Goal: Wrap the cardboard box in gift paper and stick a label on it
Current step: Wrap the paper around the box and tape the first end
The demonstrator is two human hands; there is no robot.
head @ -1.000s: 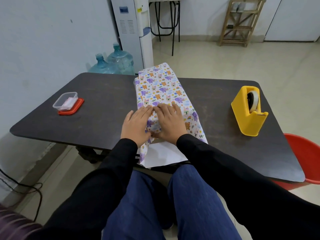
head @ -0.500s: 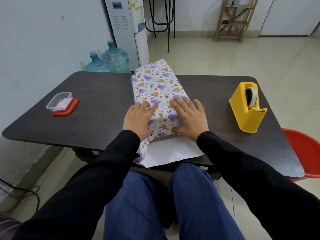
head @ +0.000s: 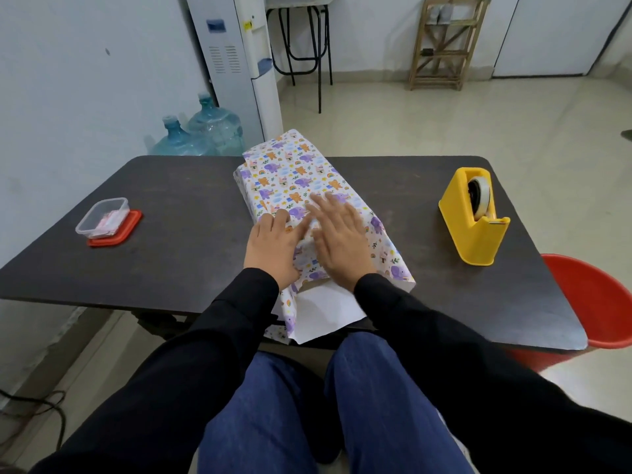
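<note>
Broadly, the dark desk [head: 178, 241] carries everything. The box [head: 294, 172] lies at its middle, running away from the person, its cardboard wholly hidden under animal-print paper [head: 325, 313] whose white underside hangs loose past the near edge. By its look the box is stiff and probably light, so it should bear firm pressing. The thin sheet may slide, crease or tear, and is best held flat along the overlap on top. The left hand [head: 273, 248] and the slightly blurred right hand [head: 342, 241] lie there side by side, fingers straight, pressing the paper down and gripping nothing. A yellow dispenser [head: 473, 220] stands well to the right. A small tub [head: 106, 222] sits far left, its contents too small to make out. Whether tape holds the seam cannot be told.
</note>
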